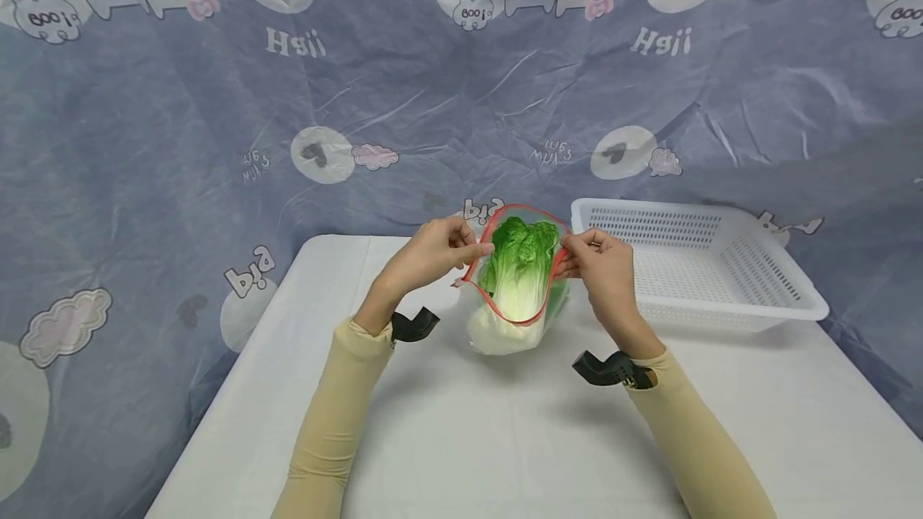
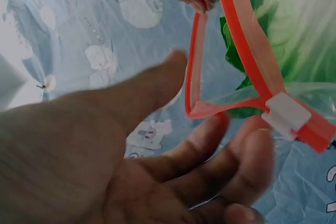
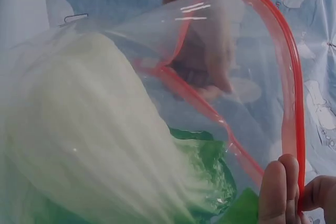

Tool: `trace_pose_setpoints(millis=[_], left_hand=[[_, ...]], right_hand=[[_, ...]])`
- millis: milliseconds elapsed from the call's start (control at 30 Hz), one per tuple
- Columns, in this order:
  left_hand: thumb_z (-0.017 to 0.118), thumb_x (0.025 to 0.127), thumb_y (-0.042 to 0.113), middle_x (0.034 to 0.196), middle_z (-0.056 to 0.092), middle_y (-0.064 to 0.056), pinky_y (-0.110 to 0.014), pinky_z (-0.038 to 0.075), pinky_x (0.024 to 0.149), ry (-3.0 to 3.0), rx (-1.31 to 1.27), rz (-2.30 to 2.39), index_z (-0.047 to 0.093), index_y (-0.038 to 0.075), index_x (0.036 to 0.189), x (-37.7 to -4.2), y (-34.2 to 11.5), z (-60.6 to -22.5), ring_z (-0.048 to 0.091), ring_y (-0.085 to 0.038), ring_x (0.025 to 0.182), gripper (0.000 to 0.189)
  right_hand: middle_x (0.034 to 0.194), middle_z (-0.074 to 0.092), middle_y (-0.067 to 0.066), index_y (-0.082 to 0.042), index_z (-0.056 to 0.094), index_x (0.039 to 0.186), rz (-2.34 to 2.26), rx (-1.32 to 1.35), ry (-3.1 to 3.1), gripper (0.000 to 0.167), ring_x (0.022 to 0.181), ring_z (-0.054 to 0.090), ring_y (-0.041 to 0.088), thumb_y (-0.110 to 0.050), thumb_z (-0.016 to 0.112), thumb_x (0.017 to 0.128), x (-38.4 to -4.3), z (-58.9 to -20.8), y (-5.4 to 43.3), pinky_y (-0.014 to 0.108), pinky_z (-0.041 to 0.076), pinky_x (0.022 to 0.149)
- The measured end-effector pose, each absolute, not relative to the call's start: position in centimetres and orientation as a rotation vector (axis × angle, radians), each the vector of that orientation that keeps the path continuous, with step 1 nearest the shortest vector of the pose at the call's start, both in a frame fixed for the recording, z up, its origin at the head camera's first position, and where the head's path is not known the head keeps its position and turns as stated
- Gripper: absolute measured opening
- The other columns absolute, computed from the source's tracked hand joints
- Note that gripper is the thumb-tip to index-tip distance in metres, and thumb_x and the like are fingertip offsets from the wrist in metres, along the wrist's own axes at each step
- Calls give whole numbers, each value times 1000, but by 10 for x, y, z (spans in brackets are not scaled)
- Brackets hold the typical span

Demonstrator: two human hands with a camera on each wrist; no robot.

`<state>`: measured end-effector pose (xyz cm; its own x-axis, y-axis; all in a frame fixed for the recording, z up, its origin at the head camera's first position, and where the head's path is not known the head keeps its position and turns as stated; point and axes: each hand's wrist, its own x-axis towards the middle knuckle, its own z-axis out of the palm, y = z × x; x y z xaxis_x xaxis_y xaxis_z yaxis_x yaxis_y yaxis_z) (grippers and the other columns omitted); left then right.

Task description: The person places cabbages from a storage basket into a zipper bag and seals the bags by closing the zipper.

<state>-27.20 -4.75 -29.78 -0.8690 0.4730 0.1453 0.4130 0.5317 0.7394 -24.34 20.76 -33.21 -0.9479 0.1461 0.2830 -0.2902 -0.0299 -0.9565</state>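
A clear zip bag with a red zip rim (image 1: 493, 304) stands on the table with its mouth spread wide. Inside it is a head of napa cabbage (image 1: 521, 267), green leaves toward the opening and white base lower down. My right hand (image 1: 602, 267) pinches the red rim at the right side, thumb on one face and fingers on the other in the right wrist view. At the left side is my left hand (image 1: 440, 251), its thumb apart from the fingers and the fingertips at the red rim. A white zip slider (image 2: 286, 115) sits close beside those fingertips.
Behind and right of my right hand stands a white slotted plastic basket (image 1: 728, 312). The white table (image 1: 490, 439) ends at the back against a blue-grey cartoon-print cloth (image 1: 433, 102). Each forearm has a black wrist mount (image 1: 609, 368).
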Motion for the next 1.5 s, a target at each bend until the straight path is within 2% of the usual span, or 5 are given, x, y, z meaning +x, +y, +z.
trace_pose_setpoints(millis=[233, 400, 700, 1067, 1500], left_hand=[[81, 78, 28, 77, 57, 1, -24, 43, 66, 2523, 961, 847, 58, 9, 88, -283, -53, -307, 51, -11, 71, 32], [77, 82, 14, 72, 61, 3, -23, 41, 64, 2502, 1051, 936, 61, 7, 80, -292, -52, -312, 53, -10, 67, 18], [76, 83, 25, 75, 71, 1, -35, 50, 72, 2567, 925, 1273, 78, 14, 83, -298, -61, -307, 65, -17, 70, 10], [77, 82, 29, 87, 71, -2, -34, 50, 75, 2603, 869, 1731, 79, 19, 89, -308, -68, -309, 62, -20, 80, 12], [76, 84, 16, 90, 72, -3, -27, 53, 75, 2499, 936, 2185, 76, 4, 92, -296, -74, -293, 64, -26, 86, 15]], right_hand=[[62, 67, 2, 7, 59, 90, 2098, 110, -1874, 16, 49, 66, 13, -9, 61, 93, -252, -335, 219, 28, 57, 54], [61, 67, 1, 5, 59, 86, 2115, 93, -1853, 16, 49, 66, 12, -9, 62, 93, -256, -335, 224, 27, 56, 55], [64, 67, 1, 5, 60, 90, 2154, 67, -1866, 14, 52, 67, 12, -9, 61, 94, -260, -329, 239, 25, 57, 57], [65, 66, 2, 8, 59, 95, 2205, 41, -1970, 19, 51, 65, 12, -11, 60, 94, -264, -328, 256, 25, 57, 56], [62, 56, -7, 4, 61, 98, 1936, 44, -2442, 30, 49, 54, 6, -26, 65, 93, -276, -342, 260, 23, 52, 54]])
